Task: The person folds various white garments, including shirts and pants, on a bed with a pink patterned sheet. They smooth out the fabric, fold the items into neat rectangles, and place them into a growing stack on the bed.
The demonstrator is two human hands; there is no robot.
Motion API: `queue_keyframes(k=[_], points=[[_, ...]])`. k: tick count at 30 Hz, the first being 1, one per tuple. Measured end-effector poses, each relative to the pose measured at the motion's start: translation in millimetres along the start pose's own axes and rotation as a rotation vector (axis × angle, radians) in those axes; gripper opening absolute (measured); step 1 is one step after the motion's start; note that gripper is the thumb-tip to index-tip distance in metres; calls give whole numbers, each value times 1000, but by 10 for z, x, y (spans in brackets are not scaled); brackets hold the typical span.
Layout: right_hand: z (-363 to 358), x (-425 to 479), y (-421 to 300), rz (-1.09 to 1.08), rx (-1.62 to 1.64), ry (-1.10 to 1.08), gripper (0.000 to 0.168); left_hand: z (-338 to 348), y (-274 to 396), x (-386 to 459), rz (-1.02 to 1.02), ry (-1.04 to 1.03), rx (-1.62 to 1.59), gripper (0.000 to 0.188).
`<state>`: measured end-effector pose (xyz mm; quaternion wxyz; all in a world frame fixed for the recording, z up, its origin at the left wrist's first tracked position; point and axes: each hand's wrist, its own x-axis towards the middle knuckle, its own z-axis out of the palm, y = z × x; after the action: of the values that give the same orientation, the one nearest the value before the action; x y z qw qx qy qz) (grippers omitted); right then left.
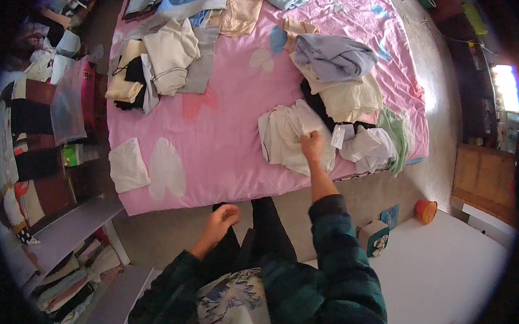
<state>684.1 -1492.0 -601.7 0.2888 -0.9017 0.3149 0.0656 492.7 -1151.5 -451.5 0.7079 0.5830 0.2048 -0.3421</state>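
My right hand is closed on the upper layer of a cream-white garment near the bed's front edge. My left hand hangs in front of the bed, above my legs, fingers loosely curled with nothing seen in them. Behind the cream garment lies a pile with a folded grey-blue garment on top of cream clothes. White clothes and a green garment lie to the right, with a white tag beside them. A folded white cloth rests at the front left corner.
More clothes and a folded peach garment lie on the pink bedsheet. Shelves with clothes stand at the left. A white surface at lower right bears a box and an orange container.
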Motion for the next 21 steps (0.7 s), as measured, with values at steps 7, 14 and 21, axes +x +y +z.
queue_keyframes(k=[7,14,21], points=[[-771,-1131,-502,-295,525,-442,24,607,470,1071,-234,-342,-731,73],[-530,-2123,-947,-283,669,-431,30,327,615,1073,12,37,-669,43],[-152,-2062,-1581,-4,994,-534,19,-565,825,764,195,65,-633,48]])
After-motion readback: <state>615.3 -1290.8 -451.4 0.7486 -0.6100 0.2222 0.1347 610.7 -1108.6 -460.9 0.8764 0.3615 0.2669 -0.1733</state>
